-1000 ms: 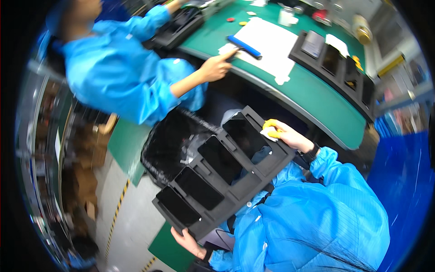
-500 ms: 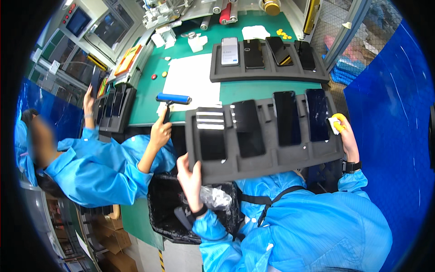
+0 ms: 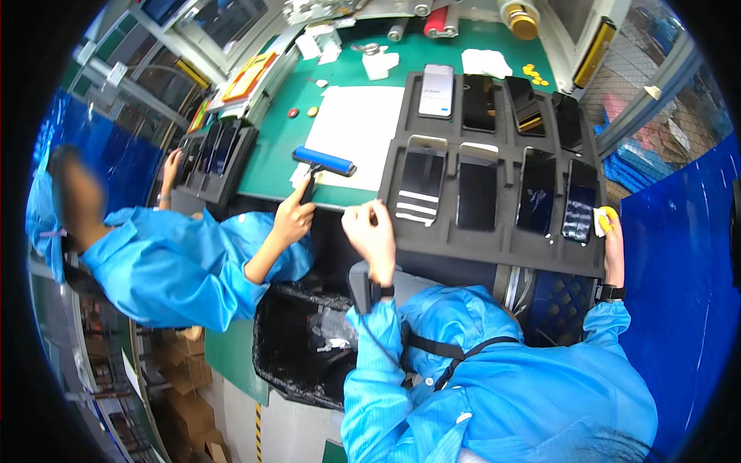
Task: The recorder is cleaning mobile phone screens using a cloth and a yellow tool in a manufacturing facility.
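A black foam tray (image 3: 494,247) with several phones in its slots is held level over the near edge of the green table (image 3: 270,158). My left hand (image 3: 370,231) grips the tray's near left edge. My right hand (image 3: 610,231), with yellow finger cots and a small white cloth, grips its right edge. A second black tray (image 3: 502,104) with phones lies on the table just beyond it.
To my left a person in a blue coat holds a blue roller (image 3: 324,162) on a white sheet (image 3: 351,127) and touches another tray of phones (image 3: 212,154). A black lined bin (image 3: 309,347) stands below. Tape rolls (image 3: 521,15) sit at the back.
The view has swung from the bin and floor up to the table. The tray in my hands has gone from tilted near the bin to level at the table's near edge.
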